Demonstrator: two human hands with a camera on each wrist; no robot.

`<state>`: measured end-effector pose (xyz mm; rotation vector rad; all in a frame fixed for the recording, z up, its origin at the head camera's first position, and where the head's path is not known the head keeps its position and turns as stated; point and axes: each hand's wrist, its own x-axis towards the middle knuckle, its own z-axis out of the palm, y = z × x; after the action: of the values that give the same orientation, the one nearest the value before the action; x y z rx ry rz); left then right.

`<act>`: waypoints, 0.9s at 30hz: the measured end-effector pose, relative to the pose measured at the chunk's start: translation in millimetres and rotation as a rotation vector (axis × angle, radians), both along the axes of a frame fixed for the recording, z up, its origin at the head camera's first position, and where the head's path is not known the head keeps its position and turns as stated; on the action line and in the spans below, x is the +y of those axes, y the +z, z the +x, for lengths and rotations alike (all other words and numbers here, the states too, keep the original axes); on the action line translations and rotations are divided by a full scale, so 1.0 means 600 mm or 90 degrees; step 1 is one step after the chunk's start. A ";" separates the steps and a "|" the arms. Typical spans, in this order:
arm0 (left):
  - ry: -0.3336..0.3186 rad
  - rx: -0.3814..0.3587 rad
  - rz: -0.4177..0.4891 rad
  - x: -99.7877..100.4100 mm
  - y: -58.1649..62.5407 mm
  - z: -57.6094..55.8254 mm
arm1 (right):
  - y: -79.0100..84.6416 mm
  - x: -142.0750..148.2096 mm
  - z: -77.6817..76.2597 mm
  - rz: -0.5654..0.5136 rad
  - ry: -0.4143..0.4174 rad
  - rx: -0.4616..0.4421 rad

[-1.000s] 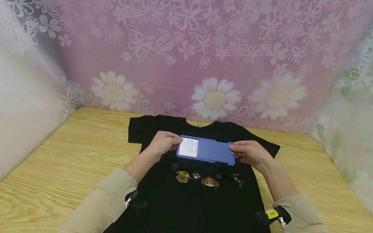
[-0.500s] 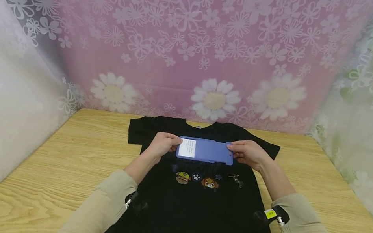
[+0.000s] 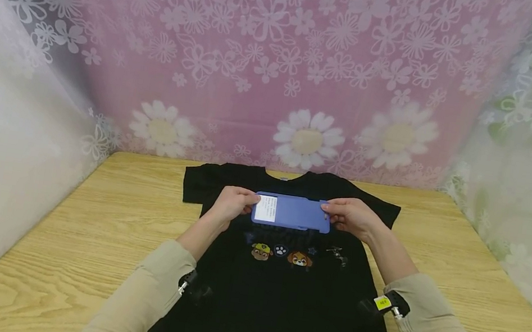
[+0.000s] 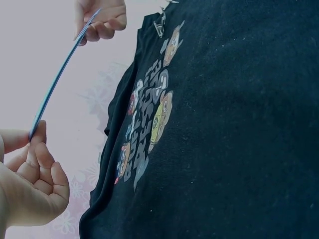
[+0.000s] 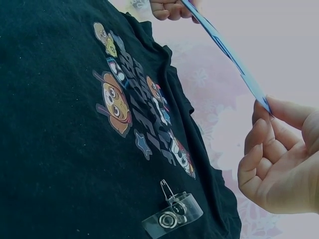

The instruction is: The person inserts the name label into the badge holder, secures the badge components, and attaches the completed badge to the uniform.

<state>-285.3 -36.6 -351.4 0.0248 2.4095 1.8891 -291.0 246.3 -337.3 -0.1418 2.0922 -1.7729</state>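
Fingers of the left hand [image 3: 231,205] and right hand [image 3: 357,218], closed to a pinch, hold opposite ends of a flat, rectangular, plastic-looking blue holder [image 3: 296,213], apparently steadying it above a spread black fabric T-shirt [image 3: 276,309].

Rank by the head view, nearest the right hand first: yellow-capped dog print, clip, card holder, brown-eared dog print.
1. Card holder, pinched by the right hand.
2. Clip, below that hand.
3. Brown-eared dog print, left of the clip.
4. Yellow-capped dog print, farther left.
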 end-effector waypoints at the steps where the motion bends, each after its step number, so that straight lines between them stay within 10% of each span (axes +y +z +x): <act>1: 0.000 0.001 -0.001 0.000 0.000 0.000 | 0.001 -0.001 0.000 -0.002 0.000 0.000; 27: -0.003 0.001 0.013 0.008 -0.009 -0.003 | -0.007 -0.028 -0.004 -0.026 -0.015 0.005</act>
<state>-286.9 -32.0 -357.0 0.0327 2.3886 1.9133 -293.3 229.6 -341.7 -0.1359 2.0714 -1.8331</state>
